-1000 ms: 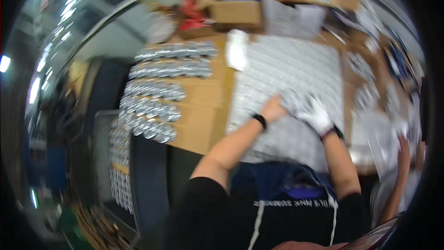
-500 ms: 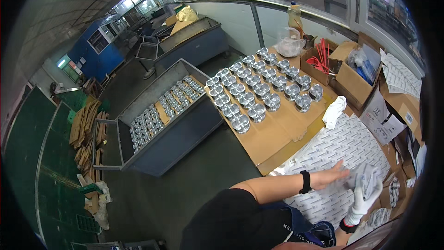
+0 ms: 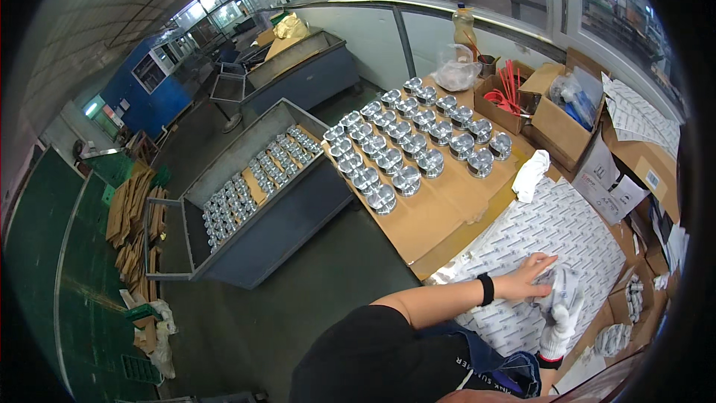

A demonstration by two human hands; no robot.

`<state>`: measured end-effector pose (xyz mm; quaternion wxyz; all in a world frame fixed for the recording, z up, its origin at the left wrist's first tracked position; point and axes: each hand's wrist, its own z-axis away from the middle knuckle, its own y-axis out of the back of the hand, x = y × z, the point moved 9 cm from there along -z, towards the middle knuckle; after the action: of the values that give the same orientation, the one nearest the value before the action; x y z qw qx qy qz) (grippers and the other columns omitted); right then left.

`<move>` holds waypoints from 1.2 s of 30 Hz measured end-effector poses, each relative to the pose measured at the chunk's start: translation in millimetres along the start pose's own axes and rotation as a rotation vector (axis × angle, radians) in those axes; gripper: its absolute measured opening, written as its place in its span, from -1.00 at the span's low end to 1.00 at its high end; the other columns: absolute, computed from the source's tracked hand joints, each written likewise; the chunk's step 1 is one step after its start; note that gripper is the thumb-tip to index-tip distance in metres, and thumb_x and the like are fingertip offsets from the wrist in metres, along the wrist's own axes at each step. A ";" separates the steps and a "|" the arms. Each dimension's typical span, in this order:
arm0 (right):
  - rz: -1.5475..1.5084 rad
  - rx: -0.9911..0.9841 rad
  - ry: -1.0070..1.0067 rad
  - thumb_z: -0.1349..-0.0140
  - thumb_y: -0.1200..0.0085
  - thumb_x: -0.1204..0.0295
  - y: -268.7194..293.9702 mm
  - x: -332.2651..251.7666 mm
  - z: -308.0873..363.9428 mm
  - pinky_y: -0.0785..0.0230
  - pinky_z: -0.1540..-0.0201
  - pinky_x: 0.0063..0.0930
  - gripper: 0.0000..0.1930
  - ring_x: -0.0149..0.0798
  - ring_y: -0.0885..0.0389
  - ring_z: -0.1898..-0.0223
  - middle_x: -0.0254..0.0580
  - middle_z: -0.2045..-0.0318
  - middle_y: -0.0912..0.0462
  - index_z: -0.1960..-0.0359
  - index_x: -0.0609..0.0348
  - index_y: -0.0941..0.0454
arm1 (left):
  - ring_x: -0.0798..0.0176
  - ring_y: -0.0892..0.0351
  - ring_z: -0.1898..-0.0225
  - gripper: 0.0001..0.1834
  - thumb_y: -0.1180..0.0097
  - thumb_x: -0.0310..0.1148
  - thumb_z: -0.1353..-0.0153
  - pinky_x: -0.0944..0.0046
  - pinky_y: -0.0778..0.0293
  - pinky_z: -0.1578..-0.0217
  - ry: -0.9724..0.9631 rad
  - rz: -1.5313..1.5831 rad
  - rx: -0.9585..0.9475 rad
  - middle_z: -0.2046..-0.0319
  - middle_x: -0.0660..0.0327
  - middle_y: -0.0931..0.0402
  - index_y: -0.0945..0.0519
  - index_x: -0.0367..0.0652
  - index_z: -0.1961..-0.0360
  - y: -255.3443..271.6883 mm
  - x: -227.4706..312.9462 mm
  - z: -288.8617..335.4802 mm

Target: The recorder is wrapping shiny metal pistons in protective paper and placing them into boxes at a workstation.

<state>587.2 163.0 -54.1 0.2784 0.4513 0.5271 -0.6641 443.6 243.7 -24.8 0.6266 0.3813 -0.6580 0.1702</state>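
Observation:
A bundle wrapped in white printed paper [image 3: 564,283] is held above the paper sheets; what lies inside it is hidden. My right hand [image 3: 561,322], in a white knit glove, grips it from below. My bare left hand [image 3: 522,279], with a black band at the wrist, closes its fingers on the bundle's left side. Beneath both hands spreads a stack of printed paper sheets [image 3: 552,216]. Beyond the stack, shiny metal pistons [image 3: 406,180] stand in rows on a cardboard sheet [image 3: 429,227].
A crumpled white glove or cloth [image 3: 531,176] lies at the stack's far edge. Cardboard boxes [image 3: 563,123] line the right side. Several wrapped bundles [image 3: 613,339] sit at lower right. A grey metal cart [image 3: 261,242] holding more pistons stands left of the table.
My left hand, outstretched and apart from the bundle before, now has its fingers on it. My right hand has brought the bundle slightly left. The whole view has shifted a little.

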 end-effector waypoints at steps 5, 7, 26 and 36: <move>0.914 -0.017 0.126 0.25 -0.33 0.48 -32.4 -14.9 32.0 -0.41 0.01 -0.25 -0.23 -0.14 -0.46 -0.01 -0.05 0.01 -0.40 -0.09 0.23 -0.23 | -0.03 0.17 -0.37 -0.19 0.00 -0.07 -0.22 0.12 0.14 -0.32 -0.004 0.013 -0.313 -0.33 -0.12 0.10 0.06 -0.19 -0.36 -29.6 -34.5 -0.2; 1.399 -0.299 -0.019 0.27 -0.36 0.41 -73.8 0.0 25.6 -0.40 0.07 -0.23 -0.28 -0.03 -0.50 0.05 0.09 0.08 -0.45 -0.02 0.29 -0.33 | -0.02 0.16 -0.38 -0.23 -0.05 -0.21 -0.21 0.11 0.14 -0.32 -0.060 -0.128 -0.371 -0.34 -0.11 0.10 0.01 -0.20 -0.34 -62.1 -66.7 16.3; 1.138 0.182 0.050 -0.04 -0.03 0.23 34.9 2.6 53.0 -0.39 0.11 -0.19 -0.62 0.06 -0.51 0.16 0.05 0.21 -0.49 0.13 0.15 -0.45 | -0.02 -0.17 -0.19 -0.31 -0.13 -0.47 -0.01 0.14 -0.10 -0.20 0.095 -0.220 -0.206 -0.09 -0.07 -0.21 -0.18 -0.29 -0.20 -56.8 -57.3 29.1; 1.280 0.317 -0.238 -0.06 -0.08 0.23 195.3 -79.4 47.5 -0.29 -0.11 -0.29 -0.41 0.02 -0.43 -0.09 0.04 -0.14 -0.37 -0.16 0.10 -0.30 | -0.34 0.26 -0.33 -0.10 -0.27 -0.06 0.08 -0.42 0.38 -0.18 0.066 -0.675 -0.441 -0.28 -0.20 0.06 -0.16 -0.17 -0.26 -89.0 -72.9 57.5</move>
<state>772.6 52.9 -69.1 0.6039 0.6342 0.0174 -0.4826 461.8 166.4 -125.9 0.7348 0.4267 -0.4962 -0.1784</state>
